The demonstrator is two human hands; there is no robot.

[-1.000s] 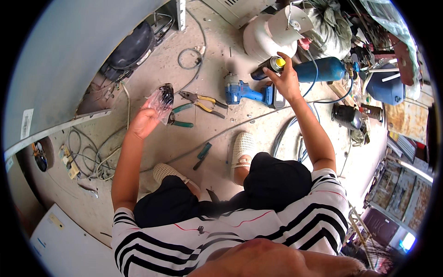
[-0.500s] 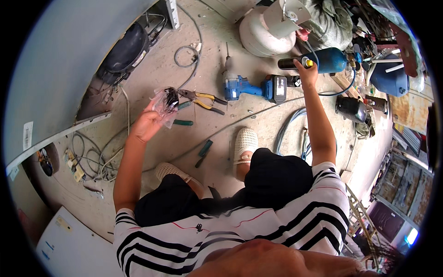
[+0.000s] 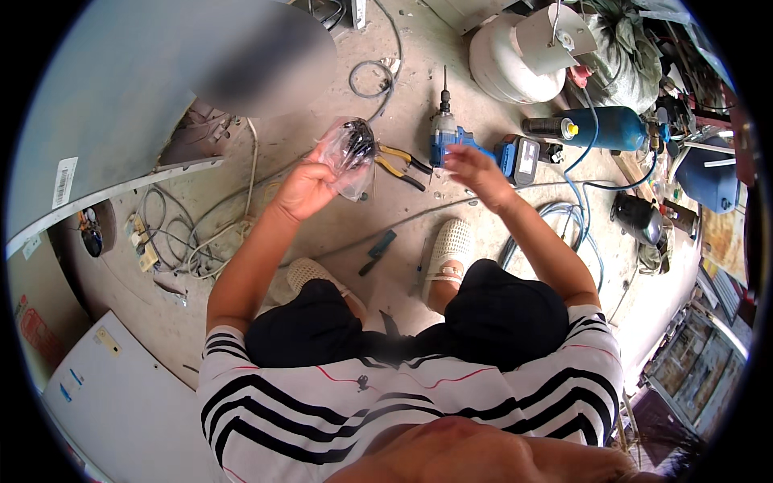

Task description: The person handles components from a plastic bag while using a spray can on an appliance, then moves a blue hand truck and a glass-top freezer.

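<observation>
My left hand (image 3: 307,187) is closed on a clear plastic bag (image 3: 351,183) with a dark, shiny thing inside, whose kind I cannot make out. Pliers with yellow-and-black handles (image 3: 400,171) lie on the floor just beyond the bag, partly hidden by it. My right hand (image 3: 483,179) hangs in the air, fingers apart and slightly blurred, with nothing in it. Close to its fingertips lies a blue cordless drill (image 3: 448,145) with a long bit. A black spray can with a yellow nozzle (image 3: 547,128) lies farther right, beside a blue gas cylinder (image 3: 613,129).
A grey appliance cabinet (image 3: 113,105) fills the left, a blurred dark patch over its open bottom. A white gas tank (image 3: 515,64) stands at the far right. Coiled hose (image 3: 555,216) and tangled cables (image 3: 173,233) lie on the floor. A screwdriver-like tool (image 3: 377,251) lies between my feet.
My right hand has let go of the spray can and moved left toward the drill. My left hand still holds the bag, brought nearer the middle. The view has shifted left.
</observation>
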